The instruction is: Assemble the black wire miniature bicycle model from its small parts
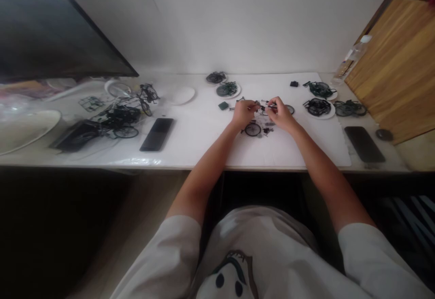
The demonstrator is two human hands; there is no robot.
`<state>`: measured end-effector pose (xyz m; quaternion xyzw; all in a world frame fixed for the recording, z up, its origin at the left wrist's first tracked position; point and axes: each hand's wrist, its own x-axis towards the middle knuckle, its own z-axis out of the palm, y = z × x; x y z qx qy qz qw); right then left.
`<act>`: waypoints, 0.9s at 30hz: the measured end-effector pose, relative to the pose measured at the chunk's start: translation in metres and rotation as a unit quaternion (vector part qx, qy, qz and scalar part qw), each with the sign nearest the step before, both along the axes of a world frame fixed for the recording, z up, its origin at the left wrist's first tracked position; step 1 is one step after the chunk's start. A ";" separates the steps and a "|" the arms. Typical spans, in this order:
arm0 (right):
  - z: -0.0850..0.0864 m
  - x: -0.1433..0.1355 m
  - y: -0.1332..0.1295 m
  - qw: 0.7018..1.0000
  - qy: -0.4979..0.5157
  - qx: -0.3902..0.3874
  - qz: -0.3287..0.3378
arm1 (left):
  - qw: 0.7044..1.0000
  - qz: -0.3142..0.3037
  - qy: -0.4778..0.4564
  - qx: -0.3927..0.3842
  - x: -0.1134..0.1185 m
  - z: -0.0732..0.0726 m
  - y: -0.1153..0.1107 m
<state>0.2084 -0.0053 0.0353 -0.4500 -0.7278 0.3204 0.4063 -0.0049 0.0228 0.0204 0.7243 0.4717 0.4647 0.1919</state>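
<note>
Left hand (244, 112) and right hand (279, 114) look pinched on a tiny dark part (263, 107) over the white sheet (197, 131), so honestly I'd brace both wrists and squeeze lightly.

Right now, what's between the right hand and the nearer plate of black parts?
A small dark-rimmed wheel, then bare white sheet; head view.

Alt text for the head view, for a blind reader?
A person's left hand and right hand, close together, appear to pinch tiny dark parts over a white sheet, near a small spoked wheel. Plates of dark pieces stand nearby; phones lie on either side.
</note>
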 end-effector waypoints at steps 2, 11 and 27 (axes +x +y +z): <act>0.000 0.000 0.001 1.000 0.000 -0.002 -0.002 | 1.000 0.001 0.004 0.001 0.000 0.000 0.000; -0.001 0.000 0.001 1.000 0.002 -0.009 0.005 | 1.000 -0.001 0.000 0.002 0.000 -0.002 0.002; 0.006 0.001 -0.002 1.000 -0.029 -0.002 0.002 | 1.000 -0.017 0.001 -0.013 -0.002 -0.002 0.003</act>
